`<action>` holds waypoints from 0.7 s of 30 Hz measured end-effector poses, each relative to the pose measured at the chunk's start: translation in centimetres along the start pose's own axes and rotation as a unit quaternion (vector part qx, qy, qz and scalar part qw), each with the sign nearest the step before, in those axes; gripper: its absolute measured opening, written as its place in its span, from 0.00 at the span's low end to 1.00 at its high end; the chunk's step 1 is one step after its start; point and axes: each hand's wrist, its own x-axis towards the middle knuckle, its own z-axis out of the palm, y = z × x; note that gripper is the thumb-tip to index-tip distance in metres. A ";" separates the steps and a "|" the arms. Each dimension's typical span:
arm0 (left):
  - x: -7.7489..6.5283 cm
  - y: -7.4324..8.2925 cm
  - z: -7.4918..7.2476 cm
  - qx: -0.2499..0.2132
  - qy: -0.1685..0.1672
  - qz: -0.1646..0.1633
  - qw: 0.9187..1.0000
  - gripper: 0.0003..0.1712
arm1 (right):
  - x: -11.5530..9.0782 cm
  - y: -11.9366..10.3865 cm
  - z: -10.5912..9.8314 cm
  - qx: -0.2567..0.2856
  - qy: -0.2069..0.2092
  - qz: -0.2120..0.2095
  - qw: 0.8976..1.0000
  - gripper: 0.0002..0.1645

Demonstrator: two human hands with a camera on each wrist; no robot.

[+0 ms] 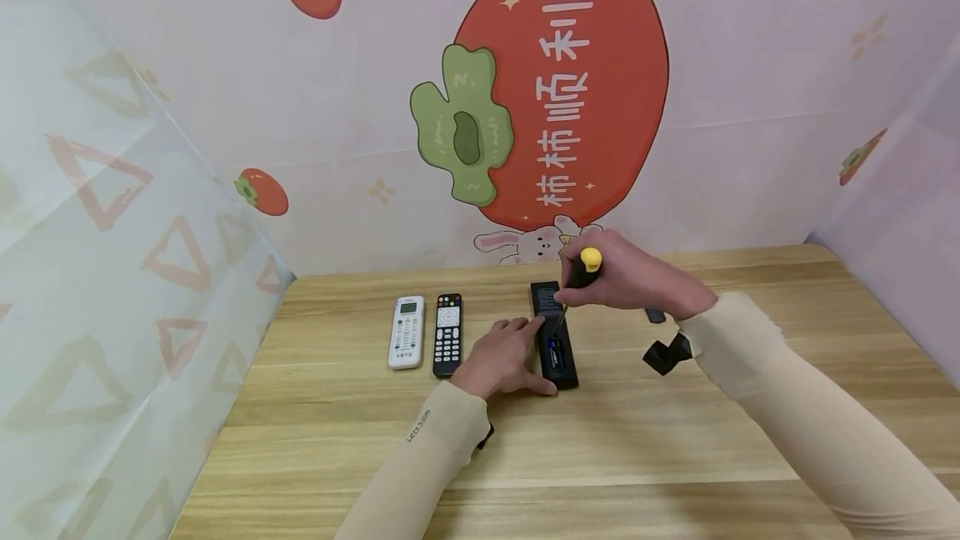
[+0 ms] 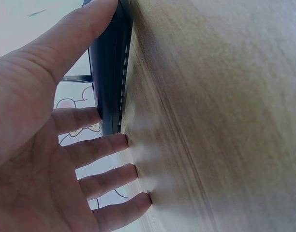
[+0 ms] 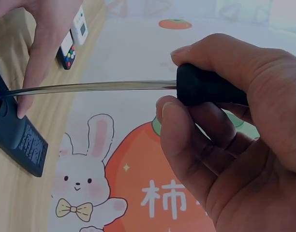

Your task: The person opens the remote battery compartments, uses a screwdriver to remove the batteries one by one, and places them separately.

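Observation:
A black remote control [image 1: 567,372] lies face down on the table, its battery compartment uncovered and a blue battery [image 1: 556,353] showing inside. My left hand [image 1: 504,358] steadies it from the left, thumb at the near end and forefinger on the side edge. In the left wrist view the other fingers [image 2: 109,181] rest fairly straight on the tabletop. My right hand [image 1: 618,273] grips a screwdriver [image 1: 581,271] by its black handle with a yellow end. Its thin metal shaft [image 3: 114,87] reaches down to the compartment, with the tip at the battery.
Left of my left hand lie a white remote control [image 1: 406,333] and a black one with a white panel [image 1: 447,336]. A small dark flat piece [image 1: 656,315] lies near my right wrist. A printed cloth wall [image 1: 360,123] stands behind the wooden table [image 1: 600,457].

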 end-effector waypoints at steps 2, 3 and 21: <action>0.0 0.0 0.0 0.000 0.001 0.001 1.000 0.63 | 0.1 0.0 0.0 0.000 0.004 0.005 1.000 0.14; 0.0 -0.1 0.0 0.000 0.002 0.001 1.000 0.63 | 0.1 0.0 0.0 0.001 0.006 0.008 1.000 0.13; -0.3 0.2 -0.2 -0.010 0.004 0.005 1.000 0.63 | -0.6 1.4 0.5 0.022 0.092 0.056 0.994 0.14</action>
